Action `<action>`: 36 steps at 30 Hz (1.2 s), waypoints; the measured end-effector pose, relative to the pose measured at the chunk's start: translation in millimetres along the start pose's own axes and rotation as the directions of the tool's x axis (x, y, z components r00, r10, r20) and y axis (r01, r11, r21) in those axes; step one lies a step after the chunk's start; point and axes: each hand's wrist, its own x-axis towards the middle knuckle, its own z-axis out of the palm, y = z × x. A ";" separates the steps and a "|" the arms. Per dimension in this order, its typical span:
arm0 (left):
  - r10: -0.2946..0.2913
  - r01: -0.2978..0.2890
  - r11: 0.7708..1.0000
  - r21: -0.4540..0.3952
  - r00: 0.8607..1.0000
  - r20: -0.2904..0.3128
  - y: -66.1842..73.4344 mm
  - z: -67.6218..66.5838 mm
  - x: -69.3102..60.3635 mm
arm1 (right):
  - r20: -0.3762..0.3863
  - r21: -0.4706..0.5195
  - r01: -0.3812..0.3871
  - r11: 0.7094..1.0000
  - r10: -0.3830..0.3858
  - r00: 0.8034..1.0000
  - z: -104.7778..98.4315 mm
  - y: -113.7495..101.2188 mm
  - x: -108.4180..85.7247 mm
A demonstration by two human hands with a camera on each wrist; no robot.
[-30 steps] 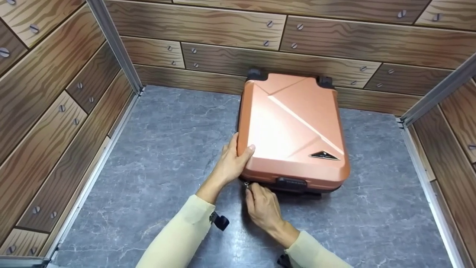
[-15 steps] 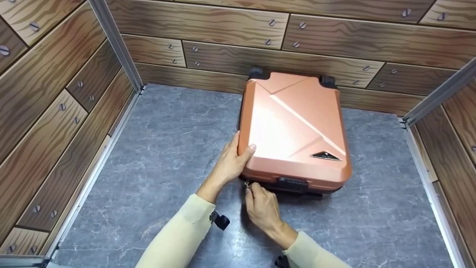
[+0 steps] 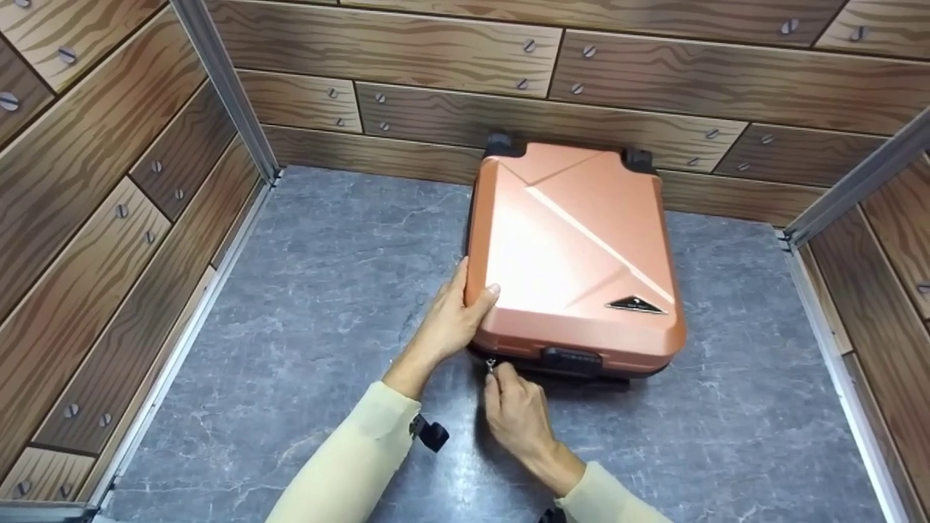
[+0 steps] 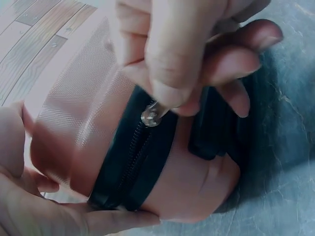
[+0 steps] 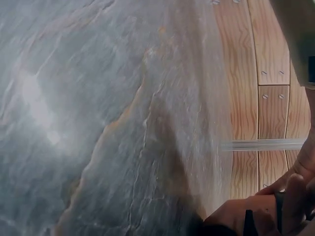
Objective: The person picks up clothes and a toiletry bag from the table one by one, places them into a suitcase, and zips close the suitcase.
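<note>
An orange hard-shell suitcase (image 3: 581, 225) lies flat on the floor, its black carry handle (image 3: 572, 359) facing me. My left hand (image 3: 452, 314) grips its near left corner, thumb on top and fingers down the side. At the near edge my right hand (image 3: 517, 408) pinches a metal zipper pull (image 3: 490, 365) between thumb and forefinger. The left wrist view shows the zipper slider (image 4: 149, 117) on a black zipper tape (image 4: 110, 172), left of the handle. Whether the teeth behind it are joined, I cannot tell. In the right wrist view only part of the suitcase (image 5: 241, 216) shows.
Grey marbled floor (image 3: 327, 290) surrounds the suitcase. Wood-print walls (image 3: 436, 58) stand at the back, left and right, with metal corner posts (image 3: 225, 87). The suitcase's wheels (image 3: 501, 145) are close to the back wall. A small black device (image 3: 432, 434) sits on the left wrist.
My right hand and the zipper pull have shifted slightly to the right along the near edge. The left hand and the suitcase have stayed in place.
</note>
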 end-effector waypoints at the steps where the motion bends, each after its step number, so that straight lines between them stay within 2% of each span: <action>1: -0.002 0.002 1.000 0.000 1.000 0.004 0.3 0.6 -0.2 | 0.010 0.012 0.009 1.000 -0.009 1.000 1.6 -0.6 1.2; 6: 0.009 -0.009 1.000 0.003 1.000 0.023 2.2 3.1 -0.7 | 0.029 0.016 0.024 1.000 -0.025 0.999 11.8 -7.8 9.4; 11: 0.032 -0.032 0.999 0.004 0.999 0.000 1.2 0.7 -0.7 | 0.092 0.008 -0.049 0.999 0.048 0.995 21.9 -15.9 19.6; 15: 0.031 -0.031 0.999 0.011 0.999 0.012 -0.1 -2.3 -0.3 | 0.116 -0.022 -0.077 0.997 0.079 0.990 24.8 -17.6 22.0; 21: 0.008 -0.008 1.000 0.002 0.999 0.037 -2.5 -4.0 1.6 | 0.077 -0.063 0.028 0.998 -0.023 0.997 19.8 -9.5 18.8; 26: -0.025 0.025 1.000 0.001 0.998 0.056 -2.1 -6.2 2.8 | 0.082 -0.027 0.107 0.994 -0.105 0.991 2.3 1.4 17.1; 29: -0.055 0.055 0.998 -0.002 0.995 0.078 0.5 -9.0 4.0 | 0.018 -0.011 0.175 0.985 -0.174 0.985 -14.5 9.9 16.6; 31: -0.066 0.068 0.998 -0.014 0.994 0.085 2.1 -10.6 4.9 | -0.053 -0.024 0.229 0.973 -0.230 0.972 -27.3 15.7 16.7; 34: -0.064 0.068 0.996 -0.052 0.995 0.083 1.9 -11.9 7.6 | -0.166 -0.084 0.310 0.947 -0.320 0.933 -48.9 23.9 18.8; 36: -0.062 0.068 0.994 -0.082 0.995 0.080 1.5 -12.7 10.2 | -0.243 -0.138 0.331 0.933 -0.356 0.902 -64.1 30.1 22.1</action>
